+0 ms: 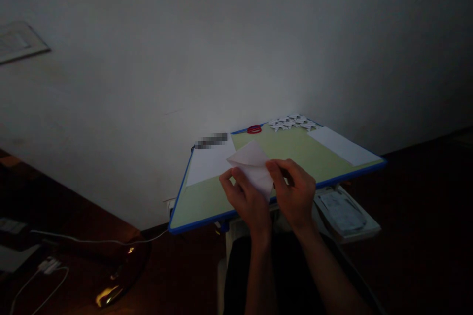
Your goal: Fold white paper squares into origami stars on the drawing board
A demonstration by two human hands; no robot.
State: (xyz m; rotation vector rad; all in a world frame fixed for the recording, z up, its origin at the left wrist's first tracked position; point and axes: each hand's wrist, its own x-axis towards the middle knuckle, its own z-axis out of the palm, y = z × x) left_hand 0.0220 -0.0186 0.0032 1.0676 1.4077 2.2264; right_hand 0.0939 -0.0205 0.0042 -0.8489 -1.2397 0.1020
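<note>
- In the head view, the folded paper (254, 163) is being held above the table (205, 206), on the far side of the left hand (253, 205) and left of the right hand (298, 193).
- Its near-left edge is being pinched by the left, its right edge by the right; neither is nearer.
- Its long axis is seemingly being angled far-left to near-right.

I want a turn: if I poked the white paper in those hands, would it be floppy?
Probably a bit floppy: the white paper looks thin. It might bend first along its crease. It's likely light, since the left hand and right hand just pinch its edges.
</note>
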